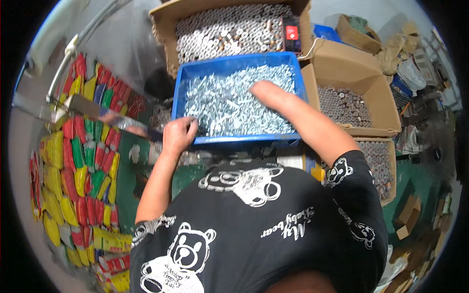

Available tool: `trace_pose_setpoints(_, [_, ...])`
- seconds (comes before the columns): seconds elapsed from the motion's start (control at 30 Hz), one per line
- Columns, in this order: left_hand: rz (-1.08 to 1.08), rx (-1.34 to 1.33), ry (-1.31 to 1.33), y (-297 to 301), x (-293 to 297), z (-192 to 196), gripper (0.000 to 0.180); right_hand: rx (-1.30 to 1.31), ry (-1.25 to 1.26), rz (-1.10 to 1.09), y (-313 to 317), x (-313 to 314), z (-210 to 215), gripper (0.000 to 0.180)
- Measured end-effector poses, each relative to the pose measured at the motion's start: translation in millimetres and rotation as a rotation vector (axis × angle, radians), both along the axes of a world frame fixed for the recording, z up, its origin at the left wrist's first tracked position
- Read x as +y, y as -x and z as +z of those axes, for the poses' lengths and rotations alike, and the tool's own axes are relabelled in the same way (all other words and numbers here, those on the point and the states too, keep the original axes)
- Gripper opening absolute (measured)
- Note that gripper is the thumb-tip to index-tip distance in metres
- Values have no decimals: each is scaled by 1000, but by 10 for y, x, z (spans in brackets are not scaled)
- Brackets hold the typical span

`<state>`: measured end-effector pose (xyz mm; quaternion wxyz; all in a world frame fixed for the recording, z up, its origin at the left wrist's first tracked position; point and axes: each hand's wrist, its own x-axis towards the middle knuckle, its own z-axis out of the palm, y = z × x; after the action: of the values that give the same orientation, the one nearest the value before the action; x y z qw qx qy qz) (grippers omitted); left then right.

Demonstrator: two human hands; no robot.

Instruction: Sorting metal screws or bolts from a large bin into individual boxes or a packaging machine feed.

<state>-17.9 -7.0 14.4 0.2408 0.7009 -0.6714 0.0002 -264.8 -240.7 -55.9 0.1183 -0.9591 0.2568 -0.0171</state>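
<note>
A blue plastic bin [244, 138] stands in front of me, filled with loose silvery screws or bolts [229, 105]. My right hand [266, 92] reaches into the right part of the heap; its fingers are hidden, so what they hold does not show. At the bin's front left corner is my left hand [179, 134], closed, with the thumb beside the rim. Whatever lies inside those curled fingers is out of sight.
Behind the bin, a cardboard box [168, 41] holds many small round metal parts. Two more cardboard boxes [386, 105] of similar parts stand at the right. On the left are a metal bar [107, 117] and stacked red, yellow and green bags [80, 195].
</note>
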Motion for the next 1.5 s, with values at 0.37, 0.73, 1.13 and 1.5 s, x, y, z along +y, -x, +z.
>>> trace_pose_setpoints(0.37, [-4,71,50,31,45,37,19,52,175,-9,-2,211,306,16])
trace_pose_setpoints(0.73, [-75,86,88,-64,58,14,18,-772,-1199,-588,145,-113,607,43])
trace_pose_setpoints(1.13, [-169,190,38,-181,59,-60,19,-185,31,-98,-215,362,421,17])
trace_pose_setpoints(1.5, [-363,298,88,-297,73,-196,20,-147,-46,-251,-543,645,769,15])
